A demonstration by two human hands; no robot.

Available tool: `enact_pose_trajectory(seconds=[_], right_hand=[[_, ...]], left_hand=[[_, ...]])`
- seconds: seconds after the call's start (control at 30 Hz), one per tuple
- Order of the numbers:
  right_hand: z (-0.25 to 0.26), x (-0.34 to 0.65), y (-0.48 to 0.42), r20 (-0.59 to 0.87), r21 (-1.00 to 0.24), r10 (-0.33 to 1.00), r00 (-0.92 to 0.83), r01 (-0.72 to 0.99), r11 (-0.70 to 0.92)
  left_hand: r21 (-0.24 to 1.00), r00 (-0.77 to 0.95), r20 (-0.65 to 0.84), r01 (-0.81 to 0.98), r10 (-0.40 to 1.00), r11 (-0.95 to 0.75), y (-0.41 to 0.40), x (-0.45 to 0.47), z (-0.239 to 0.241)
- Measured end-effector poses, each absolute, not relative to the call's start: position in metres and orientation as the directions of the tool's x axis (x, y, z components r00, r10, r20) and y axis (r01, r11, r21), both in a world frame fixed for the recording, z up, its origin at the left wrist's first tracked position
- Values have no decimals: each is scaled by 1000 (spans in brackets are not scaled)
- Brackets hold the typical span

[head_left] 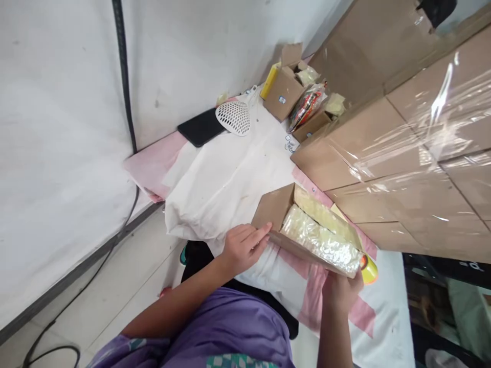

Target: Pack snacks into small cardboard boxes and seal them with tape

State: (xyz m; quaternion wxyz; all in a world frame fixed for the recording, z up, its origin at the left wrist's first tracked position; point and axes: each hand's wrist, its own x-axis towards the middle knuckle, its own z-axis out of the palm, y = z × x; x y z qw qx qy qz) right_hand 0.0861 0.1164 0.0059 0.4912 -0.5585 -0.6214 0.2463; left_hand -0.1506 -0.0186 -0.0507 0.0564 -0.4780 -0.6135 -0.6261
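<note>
An open cardboard box (274,207) lies on the cloth-covered table, filled with clear bags of small pale items (320,240). My left hand (241,248) rests on the box's near-left corner, fingers stretched flat along its edge. My right hand (341,291) grips the box's right end from below, fingers curled out of sight under it. A yellow tape roll (369,268) sits just past that end.
Stacked cartons wrapped in clear film (414,138) rise at the right. Farther back stand small open boxes (287,87), a colourful packet (305,107), a white perforated dome (233,117) and a black flat object (199,128). A cable (126,102) runs down the white wall.
</note>
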Motion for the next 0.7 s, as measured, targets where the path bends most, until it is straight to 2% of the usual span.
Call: enact_pose_trajectory(seconds=[0.2, 0.5, 0.7], right_hand=[[-4, 71, 111, 359, -806, 925, 127, 542, 238], [-11, 70, 97, 312, -905, 939, 142, 345, 248], [-19, 75, 101, 252, -945, 954, 159, 251, 208]], left_hand=[[839, -640, 537, 471, 550, -271, -18, -158, -44], [933, -688, 344, 328, 639, -149, -20, -159, -44], [960, -737, 253, 271, 627, -69, -23, -161, -39]])
